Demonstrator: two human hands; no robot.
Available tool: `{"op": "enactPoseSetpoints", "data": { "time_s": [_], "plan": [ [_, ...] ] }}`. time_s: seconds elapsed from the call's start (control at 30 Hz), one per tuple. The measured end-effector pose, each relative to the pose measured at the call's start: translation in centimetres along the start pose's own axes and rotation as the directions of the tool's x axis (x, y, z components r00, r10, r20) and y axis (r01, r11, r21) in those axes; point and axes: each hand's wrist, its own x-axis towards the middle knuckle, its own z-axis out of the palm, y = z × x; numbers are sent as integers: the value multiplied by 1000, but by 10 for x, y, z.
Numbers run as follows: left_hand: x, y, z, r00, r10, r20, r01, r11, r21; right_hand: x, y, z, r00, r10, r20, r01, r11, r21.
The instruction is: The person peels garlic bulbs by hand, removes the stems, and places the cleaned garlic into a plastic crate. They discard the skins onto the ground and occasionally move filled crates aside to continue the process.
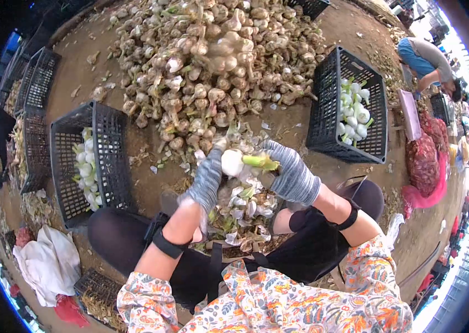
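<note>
Far to the left of the fingers, a white sack (pixel 48 263) lies crumpled on the ground. Nearer to them, still on the left, stands a black crate (pixel 113 161) with trimmed white bulbs (pixel 86 166) inside. Then comes the left hand (pixel 208 177) in its grey knitted glove, fingers closed around one side of a white garlic bulb (pixel 231 162). The bulb sits between the two hands, its green stalk (pixel 260 161) pointing at the right fingers. Just beyond the fingertips rises a big heap of dirty garlic (pixel 206 72); below them, between the knees, lie loose peelings (pixel 248 206). The right hand (pixel 293 175), gloved alike, curls beside the stalk's end; I can't tell whether its fingers grip it. Right of those fingers is another black crate (pixel 323 105) holding cleaned bulbs (pixel 355 114), and well past it a person (pixel 431 58) bends low.
</note>
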Motion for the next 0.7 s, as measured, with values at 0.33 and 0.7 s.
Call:
{"op": "enactPoseSetpoints", "data": {
  "time_s": [0.33,0.7],
  "plan": [
    [-16,14,-6,432,818,380,-874,275,401,-8,20,11,968,233,-90,-195,930,311],
    [-19,17,-10,686,602,409,-710,676,195,0,22,-5,791,585,179,-349,192,917]
  ]
}}
